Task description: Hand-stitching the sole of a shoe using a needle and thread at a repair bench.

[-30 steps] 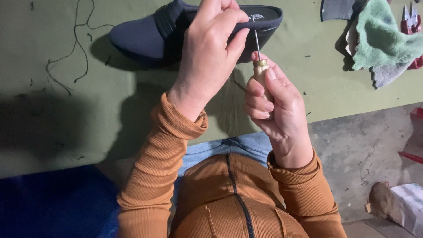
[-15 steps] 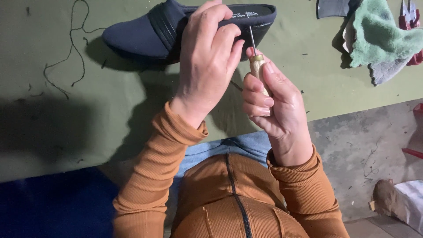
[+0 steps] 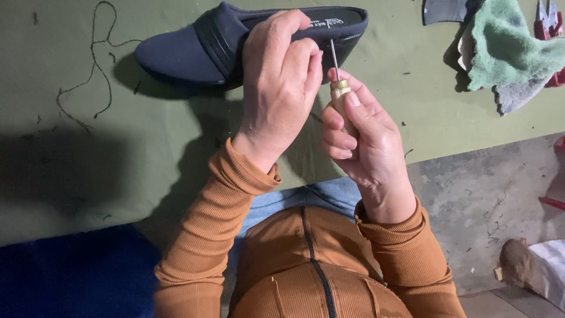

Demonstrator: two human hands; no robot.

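A dark navy slip-on shoe [image 3: 188, 50] lies on its side on the green table top [image 3: 70, 153], toe to the left. My left hand [image 3: 279, 88] grips the shoe's heel part, fingers curled over its edge. My right hand [image 3: 362, 138] is closed around a wooden-handled awl [image 3: 338, 88] with a brass collar. The awl's thin metal needle points up and meets the shoe's heel edge just beside my left fingers.
A loose dark thread [image 3: 88, 70] curls on the table at the left. A green cloth [image 3: 509, 50] over a grey scrap lies at the top right, with a red tool [image 3: 550, 23] beside it. Concrete floor [image 3: 488, 200] shows at the right.
The shoe and both hands sit slightly lower and more to the left in view. The awl's needle stays at the heel edge, and my grips are the same.
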